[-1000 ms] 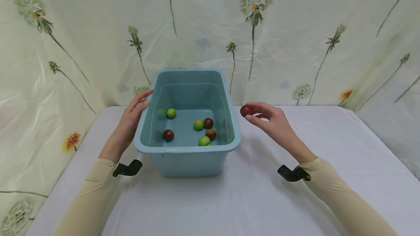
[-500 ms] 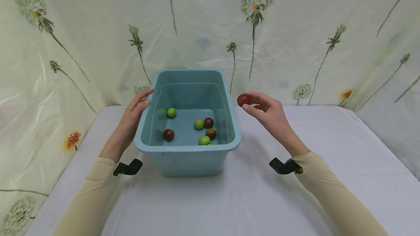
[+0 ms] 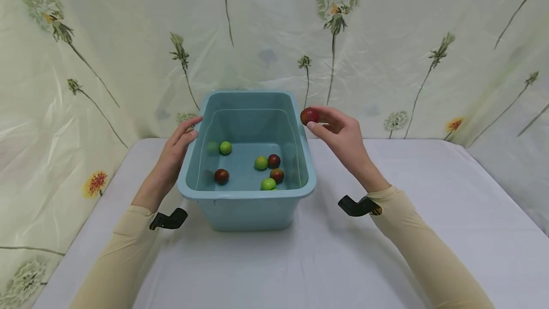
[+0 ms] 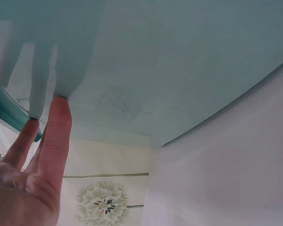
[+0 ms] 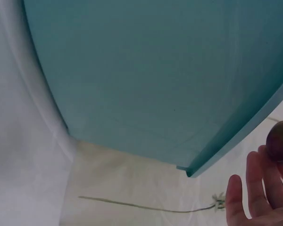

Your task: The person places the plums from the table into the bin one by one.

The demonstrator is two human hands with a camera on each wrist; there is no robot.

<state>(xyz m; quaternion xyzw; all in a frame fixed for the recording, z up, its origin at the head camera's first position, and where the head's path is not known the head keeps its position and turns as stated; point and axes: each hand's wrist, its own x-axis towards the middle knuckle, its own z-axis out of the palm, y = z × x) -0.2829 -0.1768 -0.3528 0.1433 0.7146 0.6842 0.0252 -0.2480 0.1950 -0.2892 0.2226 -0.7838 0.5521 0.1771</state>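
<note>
A light blue plastic bin stands upright on the table. Inside lie several small round fruits, among them a green one and a dark red one. My right hand pinches a dark red plum between thumb and fingers, beside the bin's right rim and level with it. In the right wrist view the same plum shows at the fingertips, partly cut off by the frame. On the other side, my left hand rests its extended fingers against the bin's left outer wall; those fingers touch it in the left wrist view.
A white cloth covers the table. Behind it hangs a pale sheet printed with dandelions. The bin's raised rim runs all round its open top, and black cameras are strapped to both wrists.
My right hand has lifted the plum and brought it left, from beside the bin to its right rim. The left hand stays in place against the bin.
</note>
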